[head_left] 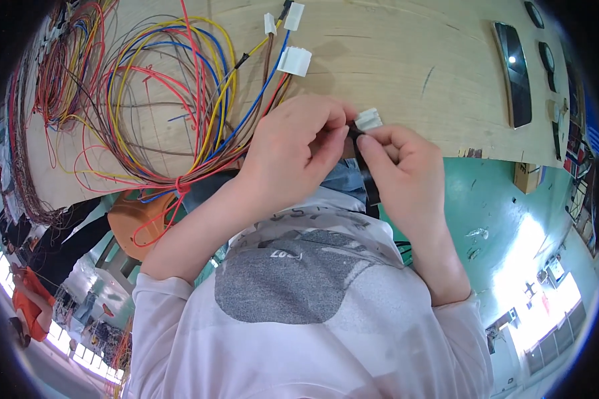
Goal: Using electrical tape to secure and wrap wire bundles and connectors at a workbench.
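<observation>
My left hand [296, 149] and my right hand [409, 163] meet at the table's near edge, fingertips pinched together on a narrow black strip [355, 131] that looks like tape. A dark band hangs below the fingers toward my lap. Just beyond the fingertips a white tag [369, 120] sticks out; whether it is fixed to a wire is hidden by my hands. Red, brown and blue wires [244, 141] run from a bundle on the left and pass under my left hand. Another white folded tag [294, 61] lies at a wire end above that hand.
A large coil of coloured wires [226, 86] lies on the wooden table [406, 40], bound by a red tie [182, 185]. More wire bunches [66, 80] sit farther left. At the right lies a black phone-like slab [514, 76]. An orange stool [136, 223] stands below; a person in orange [33, 302] is at left.
</observation>
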Motion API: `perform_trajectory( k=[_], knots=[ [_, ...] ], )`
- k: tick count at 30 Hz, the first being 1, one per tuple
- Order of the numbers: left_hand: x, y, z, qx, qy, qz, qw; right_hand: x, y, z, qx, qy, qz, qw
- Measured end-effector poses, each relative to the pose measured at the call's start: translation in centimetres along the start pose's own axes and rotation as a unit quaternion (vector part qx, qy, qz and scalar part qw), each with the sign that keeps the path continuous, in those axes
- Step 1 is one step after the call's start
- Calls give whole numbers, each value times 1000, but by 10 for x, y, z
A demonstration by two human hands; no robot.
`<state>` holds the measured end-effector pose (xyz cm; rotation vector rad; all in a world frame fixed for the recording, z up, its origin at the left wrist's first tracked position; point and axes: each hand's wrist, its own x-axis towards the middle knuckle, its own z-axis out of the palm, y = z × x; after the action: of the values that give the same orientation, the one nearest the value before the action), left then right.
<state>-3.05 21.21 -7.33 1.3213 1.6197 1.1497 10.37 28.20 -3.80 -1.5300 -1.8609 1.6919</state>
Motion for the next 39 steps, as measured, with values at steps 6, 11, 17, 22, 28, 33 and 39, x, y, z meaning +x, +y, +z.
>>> perform_trajectory(
  k=[6, 11, 17, 22, 28, 33, 39],
  knots=[
    [6, 4, 9, -116, 94, -110, 983, 8, -1, -2, 30, -34, 50, 998],
    [9, 6, 9, -60, 96, -94, 989, 5, -2, 3, 42, -35, 54, 997],
    [9, -1, 9, -36, 95, -76, 992, 3, 4, 7, 102, -36, 85, 990],
    [7, 1, 13, -30, 110, -62, 992, 3, 8, 3, 95, -54, 96, 989],
    [9, -3, 16, -42, 115, -75, 990, 8, 9, 0, 99, -78, 117, 985],
    [10, -2, 16, -54, 127, -92, 986, 9, 6, -1, 122, -89, 143, 978],
    [11, 0, 14, -45, 129, -100, 986, 9, 9, -4, 123, -82, 115, 982]
  ],
)
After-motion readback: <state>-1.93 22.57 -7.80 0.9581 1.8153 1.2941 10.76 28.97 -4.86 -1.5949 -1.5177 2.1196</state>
